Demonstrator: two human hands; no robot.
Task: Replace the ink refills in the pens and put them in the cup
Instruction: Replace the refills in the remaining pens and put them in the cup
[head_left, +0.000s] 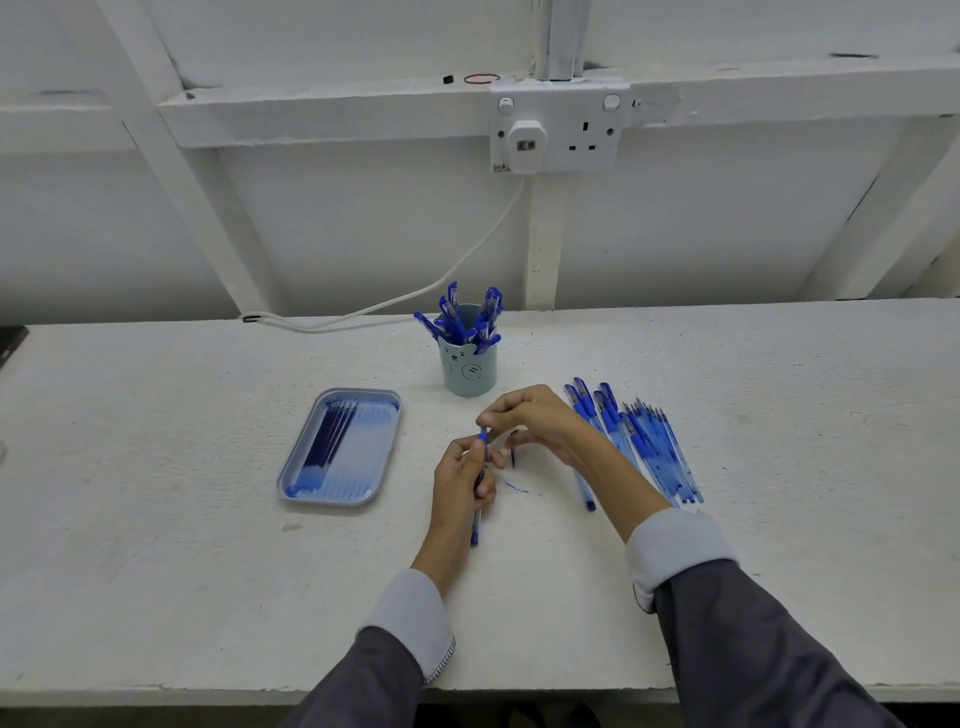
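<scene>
Two hands meet just in front of the cup (470, 364), which stands upright on the white surface (156, 519) with finished pens (470, 325) bunched inside. The left hand (462, 480) has its grip clamped round a blue pen (476, 525) whose far end points toward the cup. The right hand (530, 415) closes its grip in a fingertip pinch on that far end. Left of the cup and nearer the person lies a tray (387, 415) holding refills (324, 441); right of the cup lies a pile of pens (644, 452).
</scene>
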